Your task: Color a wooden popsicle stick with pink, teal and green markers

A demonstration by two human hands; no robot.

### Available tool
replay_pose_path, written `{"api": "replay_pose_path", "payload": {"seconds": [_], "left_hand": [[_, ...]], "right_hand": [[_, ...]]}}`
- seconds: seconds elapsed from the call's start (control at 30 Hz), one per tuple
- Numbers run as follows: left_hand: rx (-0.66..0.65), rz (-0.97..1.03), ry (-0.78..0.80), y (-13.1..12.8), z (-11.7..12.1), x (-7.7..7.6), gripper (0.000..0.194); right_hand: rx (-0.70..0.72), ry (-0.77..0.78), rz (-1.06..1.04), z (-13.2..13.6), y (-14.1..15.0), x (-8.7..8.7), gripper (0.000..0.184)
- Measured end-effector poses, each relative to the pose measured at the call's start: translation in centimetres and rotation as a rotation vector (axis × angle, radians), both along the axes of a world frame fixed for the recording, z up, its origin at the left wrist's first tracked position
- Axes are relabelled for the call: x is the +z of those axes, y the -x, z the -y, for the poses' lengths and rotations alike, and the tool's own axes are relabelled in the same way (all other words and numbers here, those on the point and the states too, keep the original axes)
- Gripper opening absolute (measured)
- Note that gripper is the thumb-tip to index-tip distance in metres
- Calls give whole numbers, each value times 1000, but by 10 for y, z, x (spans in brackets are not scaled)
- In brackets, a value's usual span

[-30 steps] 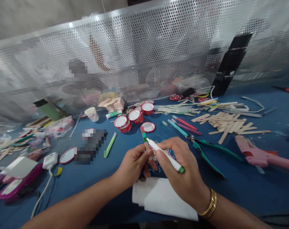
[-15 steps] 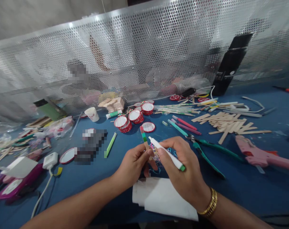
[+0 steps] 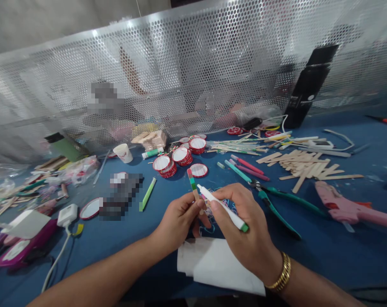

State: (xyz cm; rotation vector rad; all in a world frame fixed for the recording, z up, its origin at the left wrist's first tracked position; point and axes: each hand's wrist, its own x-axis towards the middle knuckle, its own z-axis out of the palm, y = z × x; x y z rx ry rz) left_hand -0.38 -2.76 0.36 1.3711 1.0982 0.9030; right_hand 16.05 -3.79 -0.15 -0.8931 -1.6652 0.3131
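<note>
Between the thumb and fingers of my left hand [image 3: 177, 219] a wooden craft stick [image 3: 192, 181] points upward, its upper part coloured in red and green bands. My right hand [image 3: 244, 226] grips a white marker [image 3: 223, 209] with a green end, like a pen. The marker's tip is at the lower edge of the green band; whether it touches the wood I cannot tell. Below both hands lies a folded white cloth or paper [image 3: 225, 268]. A tangle of coloured threads [image 3: 214, 226] is partly hidden behind my fingers.
Right of my hands are green-handled pliers [image 3: 270, 204], a pink glue gun [image 3: 343, 204] and a pile of plain craft sticks [image 3: 308, 166]. Several red-rimmed round pieces [image 3: 180, 154] and a paper cup [image 3: 123, 153] stand farther back. A perforated metal screen [image 3: 212, 64] rises behind the blue table.
The marker tip has shifted slightly left and down, closer to the craft stick. My left hand and the stick have stayed nearly still.
</note>
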Motion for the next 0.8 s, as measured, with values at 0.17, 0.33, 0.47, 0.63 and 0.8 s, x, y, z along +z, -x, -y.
{"api": "replay_pose_path", "payload": {"seconds": [0.17,0.33,0.47,0.63,0.8], "left_hand": [[-2,-3,33,-1,1,1,41],[13,2,31,-1,0,-1,40],[7,2,12,0,-1,0,38],[-14,2,31,0,0,1,38],[2,-16,7,0,0,0,38]], "right_hand": [[46,-9,26,0,1,0,6],[-10,-5,57,-2,0,0,4],[-44,-7,11,-1,0,0,4],[38,0,8,0,1,0,5],[15,1,24,-2,0,0,4]]}}
